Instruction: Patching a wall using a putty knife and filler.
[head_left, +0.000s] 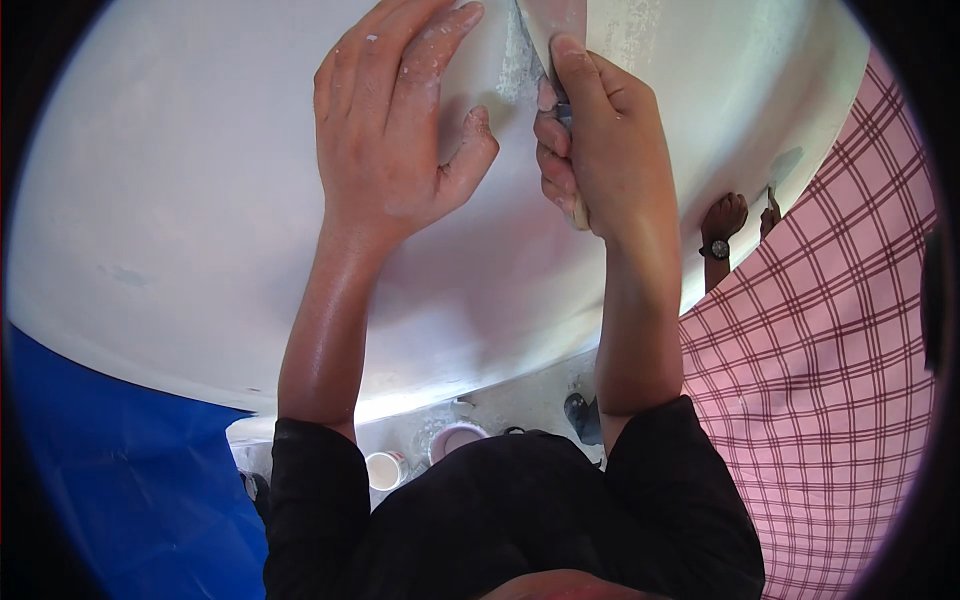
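Note:
A large, smooth, white curved surface fills most of the view in front of me. My right hand grips a putty knife, thumb pressed against its broad blade, fingers curled around the handle. The blade lies by a patch of rough white filler near the top edge, and its far end is out of view. My left hand is open over the surface to the left, thumb spread and fingers dusted with white. Whether its palm touches the surface I cannot tell.
At right, another person's hand with a wristwatch is by the surface, near a grey patch. Pink checked cloth hangs at right; blue sheeting covers the lower left. A white tub and pinkish bucket stand below.

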